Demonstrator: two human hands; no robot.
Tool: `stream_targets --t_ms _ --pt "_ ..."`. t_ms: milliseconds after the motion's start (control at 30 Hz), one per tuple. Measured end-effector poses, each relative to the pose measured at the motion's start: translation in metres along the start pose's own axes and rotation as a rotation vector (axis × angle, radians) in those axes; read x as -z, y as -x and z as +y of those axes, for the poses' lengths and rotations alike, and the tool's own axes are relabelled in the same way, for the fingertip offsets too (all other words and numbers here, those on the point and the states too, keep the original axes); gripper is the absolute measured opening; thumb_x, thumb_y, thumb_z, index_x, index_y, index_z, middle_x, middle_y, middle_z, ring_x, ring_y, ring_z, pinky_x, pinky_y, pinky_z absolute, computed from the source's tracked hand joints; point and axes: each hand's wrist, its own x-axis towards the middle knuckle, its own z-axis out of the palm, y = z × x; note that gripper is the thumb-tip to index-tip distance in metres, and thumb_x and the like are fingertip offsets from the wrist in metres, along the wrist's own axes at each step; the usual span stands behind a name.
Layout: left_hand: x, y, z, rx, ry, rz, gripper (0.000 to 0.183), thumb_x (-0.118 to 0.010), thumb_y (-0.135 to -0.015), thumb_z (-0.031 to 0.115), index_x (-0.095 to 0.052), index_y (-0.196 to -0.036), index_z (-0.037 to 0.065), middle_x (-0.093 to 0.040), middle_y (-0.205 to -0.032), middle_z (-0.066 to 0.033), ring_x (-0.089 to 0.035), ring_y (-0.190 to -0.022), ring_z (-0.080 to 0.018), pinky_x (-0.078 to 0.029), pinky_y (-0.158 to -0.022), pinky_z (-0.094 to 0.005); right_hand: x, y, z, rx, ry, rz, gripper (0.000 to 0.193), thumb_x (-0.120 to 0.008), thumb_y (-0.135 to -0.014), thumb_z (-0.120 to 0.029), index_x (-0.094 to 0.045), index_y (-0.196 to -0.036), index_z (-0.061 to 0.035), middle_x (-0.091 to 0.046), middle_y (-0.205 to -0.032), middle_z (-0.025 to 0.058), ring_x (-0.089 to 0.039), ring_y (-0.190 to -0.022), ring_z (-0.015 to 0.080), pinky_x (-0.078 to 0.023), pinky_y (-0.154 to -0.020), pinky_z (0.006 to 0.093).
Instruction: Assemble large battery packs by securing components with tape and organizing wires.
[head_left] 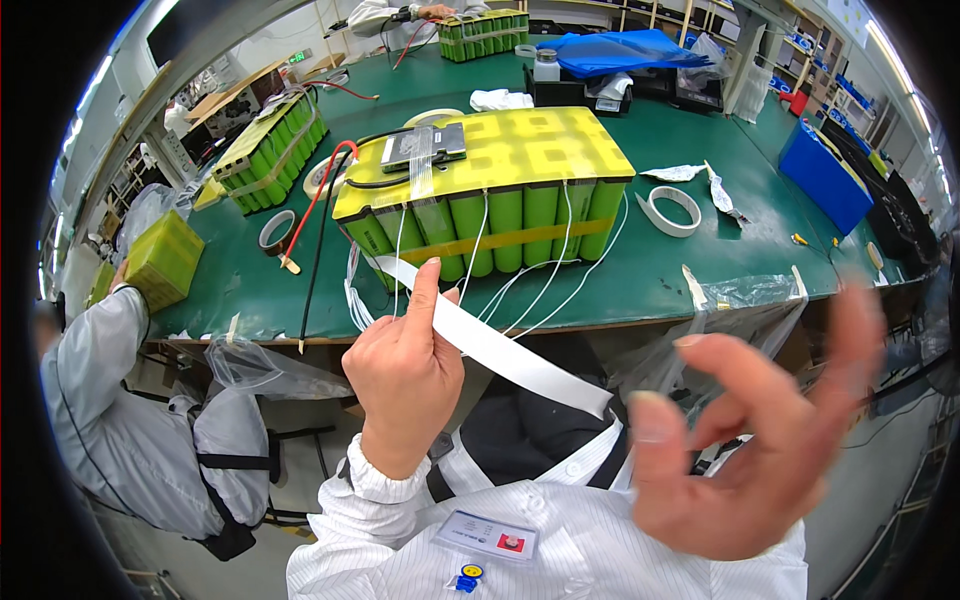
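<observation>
White tape [520,359], gripped by the fingers of the left hand [405,375] across the counter's [640,275] front edge, is apparently not yet applied; battery pack [490,195], already banded, stands near that edge; right hand [745,450], fingers spread, empty.

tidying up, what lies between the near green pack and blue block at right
A white tape roll and crumpled white pieces, in the head view.

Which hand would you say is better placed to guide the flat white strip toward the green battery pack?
Probably the left hand: it holds the strip near the pack, while the right hand looks blurred, farther off and empty.
</observation>
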Motion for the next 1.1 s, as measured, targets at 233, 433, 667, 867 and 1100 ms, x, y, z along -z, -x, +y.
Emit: stream_targets --t_ms 233,433,667,867,1100 --pt "-0.002 0.003 0.002 0.014 0.053 0.033 0.036 -0.071 -0.087 0.008 -0.068 -0.122 0.000 -0.047 -0.050 -0.0083 -0.045 -0.042 -0.0236 -0.035 -0.045 -0.0339 -0.099 -0.013 0.076 -0.544 -1.038 0.032 0.024 -0.054 -0.093 0.004 -0.058 -0.117 0.0042 -0.065 -0.112 0.0127 -0.068 -0.095 0.0182 -0.055 -0.081 0.0288" --pt "-0.003 0.006 0.001 0.096 0.183 0.012 0.036 -0.069 -0.088 0.006 -0.067 -0.123 -0.002 -0.054 -0.056 -0.0116 -0.052 -0.046 -0.0234 -0.039 -0.048 -0.0340 -0.187 -0.003 0.079 -0.975 -1.884 -0.307 0.027 -0.052 -0.100 -0.003 -0.054 -0.123 0.0101 -0.064 -0.120 0.0231 -0.067 -0.109 0.0345 -0.060 -0.089 0.0404" --pt "-0.004 0.004 0.010 0.143 0.221 -0.050 0.036 -0.067 -0.087 0.006 -0.067 -0.123 -0.002 -0.055 -0.057 -0.0113 -0.055 -0.048 -0.0244 -0.042 -0.048 -0.0341 -0.227 -0.025 0.061 -0.635 -2.388 -0.941 0.034 -0.055 -0.102 -0.010 -0.051 -0.132 0.0059 -0.065 -0.122 0.0205 -0.073 -0.086 0.0227 -0.063 -0.073 0.0353" --pt "-0.002 0.006 0.007 0.112 0.198 -0.044 0.043 -0.068 -0.083 0.006 -0.064 -0.125 -0.001 -0.059 -0.060 -0.0083 -0.060 -0.051 -0.0237 -0.046 -0.049 -0.0341 -0.230 -0.025 0.050 -0.668 -2.353 -0.888 0.024 -0.053 -0.104 -0.018 -0.058 -0.121 -0.0007 -0.068 -0.089 0.0063 -0.049 -0.050 0.0081 -0.038 -0.044 0.0223" --pt "-0.008 -0.003 0.009 0.123 0.176 0.044 0.047 -0.070 -0.081 0.004 -0.061 -0.127 0.002 -0.062 -0.062 -0.0086 -0.064 -0.053 -0.0244 -0.046 -0.049 -0.0328 -0.233 -0.027 0.060 -0.613 -2.323 -0.972 0.025 -0.053 -0.104 -0.026 -0.061 -0.109 -0.0028 -0.066 -0.068 0.0028 -0.038 -0.038 0.0048 -0.028 -0.037 0.0210"
